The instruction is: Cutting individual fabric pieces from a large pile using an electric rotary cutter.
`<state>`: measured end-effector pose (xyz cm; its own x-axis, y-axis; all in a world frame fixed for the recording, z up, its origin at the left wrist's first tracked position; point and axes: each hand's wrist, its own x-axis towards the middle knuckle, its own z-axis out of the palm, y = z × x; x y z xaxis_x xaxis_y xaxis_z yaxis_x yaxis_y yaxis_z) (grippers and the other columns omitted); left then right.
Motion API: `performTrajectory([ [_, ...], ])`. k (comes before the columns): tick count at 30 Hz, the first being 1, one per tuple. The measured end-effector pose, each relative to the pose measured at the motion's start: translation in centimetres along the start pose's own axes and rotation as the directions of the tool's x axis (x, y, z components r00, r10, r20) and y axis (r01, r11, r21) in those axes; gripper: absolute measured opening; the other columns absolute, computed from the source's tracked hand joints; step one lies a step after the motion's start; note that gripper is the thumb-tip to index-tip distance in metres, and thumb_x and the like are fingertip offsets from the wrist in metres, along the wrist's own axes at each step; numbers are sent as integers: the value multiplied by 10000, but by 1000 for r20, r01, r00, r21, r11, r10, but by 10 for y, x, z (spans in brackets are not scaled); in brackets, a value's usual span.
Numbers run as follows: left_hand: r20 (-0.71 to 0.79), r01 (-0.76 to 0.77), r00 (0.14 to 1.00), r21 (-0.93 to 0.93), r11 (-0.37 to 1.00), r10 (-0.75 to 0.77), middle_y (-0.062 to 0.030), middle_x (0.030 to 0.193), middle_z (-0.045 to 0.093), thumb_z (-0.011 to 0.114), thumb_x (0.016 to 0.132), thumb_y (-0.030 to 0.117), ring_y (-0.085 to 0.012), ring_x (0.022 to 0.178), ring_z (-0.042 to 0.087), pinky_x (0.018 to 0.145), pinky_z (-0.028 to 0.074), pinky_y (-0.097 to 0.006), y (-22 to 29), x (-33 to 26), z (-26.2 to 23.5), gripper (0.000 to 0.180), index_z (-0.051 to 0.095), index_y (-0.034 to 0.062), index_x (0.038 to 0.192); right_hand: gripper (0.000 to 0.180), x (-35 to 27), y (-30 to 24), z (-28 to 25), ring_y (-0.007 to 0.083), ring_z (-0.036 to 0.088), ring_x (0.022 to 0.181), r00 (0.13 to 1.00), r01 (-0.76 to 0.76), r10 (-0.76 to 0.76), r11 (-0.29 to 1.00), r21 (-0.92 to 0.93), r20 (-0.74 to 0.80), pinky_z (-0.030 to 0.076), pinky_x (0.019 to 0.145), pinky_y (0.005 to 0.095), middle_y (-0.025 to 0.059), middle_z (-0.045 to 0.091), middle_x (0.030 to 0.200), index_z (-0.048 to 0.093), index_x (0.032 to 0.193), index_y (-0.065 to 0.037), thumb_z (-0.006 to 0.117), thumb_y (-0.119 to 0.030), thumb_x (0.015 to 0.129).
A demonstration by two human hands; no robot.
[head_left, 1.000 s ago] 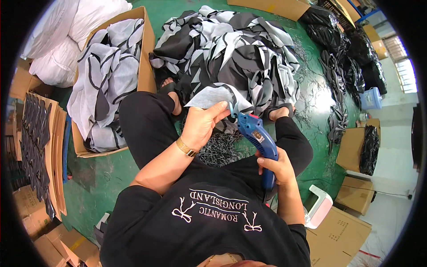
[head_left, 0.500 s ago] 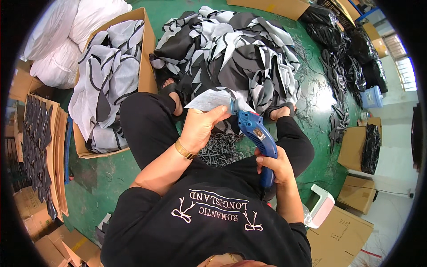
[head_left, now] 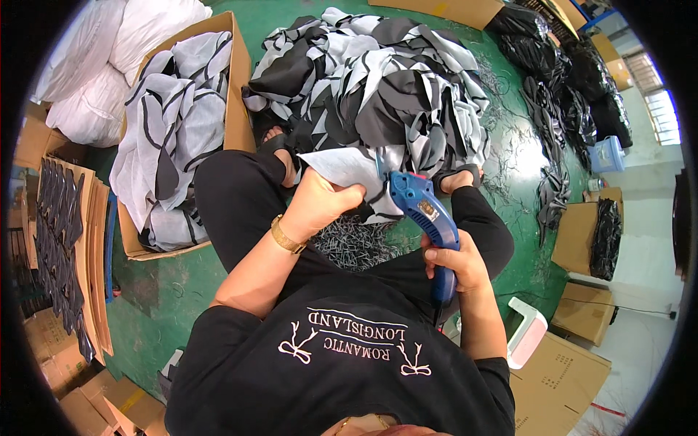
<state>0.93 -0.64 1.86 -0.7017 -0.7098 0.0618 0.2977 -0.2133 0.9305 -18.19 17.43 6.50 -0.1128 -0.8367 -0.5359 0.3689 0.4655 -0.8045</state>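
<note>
My left hand (head_left: 320, 203) pinches a piece of pale grey and black fabric (head_left: 340, 166) between thumb and fingers, above my lap. In my right hand (head_left: 462, 263) is a blue handheld electric fabric cutter (head_left: 430, 216), gripped round its curved handle. The cutter's head points away from me and sits at the right edge of the fabric; its blade is too small to make out clearly. Beyond both hands lies a large heap of similar grey and black fabric pieces (head_left: 392, 102). Thin dark trimmings (head_left: 352, 245) are piled on the floor between my legs.
At the left stands an open cardboard box (head_left: 238, 94) full of fabric pieces, with white sacks (head_left: 91, 105) behind it. Black plastic bags (head_left: 527, 54) line the far right. A pink and white stool (head_left: 527, 334) and a flattened carton (head_left: 560, 381) lie at my right.
My left hand has moved slightly left and towards me, with the fabric hanging lower. The cutter has shifted a little to the right.
</note>
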Motion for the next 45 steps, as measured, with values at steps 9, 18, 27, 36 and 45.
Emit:
performTrajectory([
  [9, 88, 271, 962, -202, 941, -258, -24, 1008, 640, 622, 814, 26, -101, 876, 607, 753, 488, -255, -8, -11, 19, 301, 592, 15, 1113, 446, 42, -25, 23, 91, 551, 658, 865, 313, -459, 811, -495, -203, 467, 601, 245, 24, 600, 784, 590, 989, 14, 810, -199, 665],
  [18, -80, 365, 903, -379, 850, -423, -37, 1007, 655, 683, 841, 81, -79, 838, 615, 663, 468, -206, -4, -7, 25, 250, 614, 15, 1072, 335, 57, -4, 27, 94, 565, 668, 899, 315, -407, 859, -404, -165, 469, 628, 254, 34, 613, 762, 613, 927, 12, 769, -136, 671],
  [27, -162, 185, 949, -411, 892, -272, -33, 976, 664, 684, 814, 26, -102, 857, 631, 718, 502, -232, 0, 4, 11, 233, 626, 27, 1040, 362, -1, 9, 0, 140, 586, 628, 964, 181, -201, 976, -123, -177, 506, 562, 273, 60, 599, 849, 581, 1009, 26, 739, -85, 703],
  [36, -264, 186, 926, -297, 937, -268, -45, 976, 661, 680, 812, 9, -122, 862, 627, 751, 512, -266, 0, 5, 12, 232, 627, 1, 1037, 289, -16, 21, -1, 105, 565, 632, 985, 60, -97, 967, -249, -141, 482, 540, 253, 40, 594, 801, 591, 966, 27, 719, -48, 718],
  [45, -169, 99, 976, -206, 973, -135, -60, 1010, 656, 670, 815, -1, -133, 894, 620, 819, 492, -282, 3, -1, 13, 264, 622, -29, 1073, 328, -14, 19, -3, 130, 582, 643, 987, 48, -79, 974, -220, -137, 500, 530, 271, 66, 605, 868, 584, 1009, 40, 693, 2, 702],
])
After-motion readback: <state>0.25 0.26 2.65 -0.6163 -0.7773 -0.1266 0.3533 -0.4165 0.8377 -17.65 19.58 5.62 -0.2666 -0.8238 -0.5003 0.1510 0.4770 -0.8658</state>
